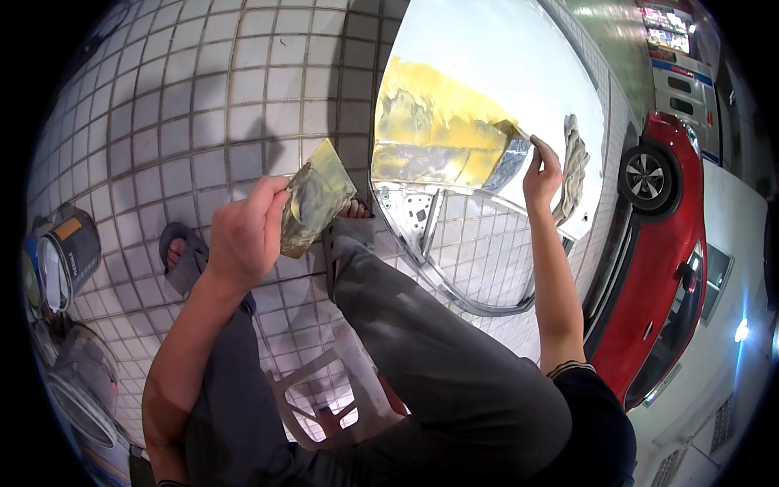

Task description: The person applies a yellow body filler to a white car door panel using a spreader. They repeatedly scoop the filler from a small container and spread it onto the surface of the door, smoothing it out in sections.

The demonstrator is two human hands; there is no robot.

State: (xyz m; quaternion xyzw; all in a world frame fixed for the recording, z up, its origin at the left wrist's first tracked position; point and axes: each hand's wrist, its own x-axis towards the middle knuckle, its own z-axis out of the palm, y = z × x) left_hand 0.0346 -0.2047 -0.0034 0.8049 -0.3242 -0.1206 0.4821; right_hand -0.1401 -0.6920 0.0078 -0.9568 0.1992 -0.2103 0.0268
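Observation:
A white car door (487, 49) lies in front of me, with a broad patch of yellow body filler (438, 97) smeared over grey areas along its left side. My right hand (542, 172) pinches a thin putty spreader (513, 128), whose edge is at the right end of the filler, beside a dark grey spot (509, 164). At the left, my left hand (247, 231) grips a flat square putty board (316, 199) coated with grey and yellow filler. It is held above the floor, apart from the door.
A crumpled grey cloth (574, 166) lies on the door, right of my right hand. Open tins (77, 252) and a bucket (85, 381) stand at the far left. Under my legs is a plastic stool (357, 390). A red car (657, 268) is at the right on the tiled floor (276, 49).

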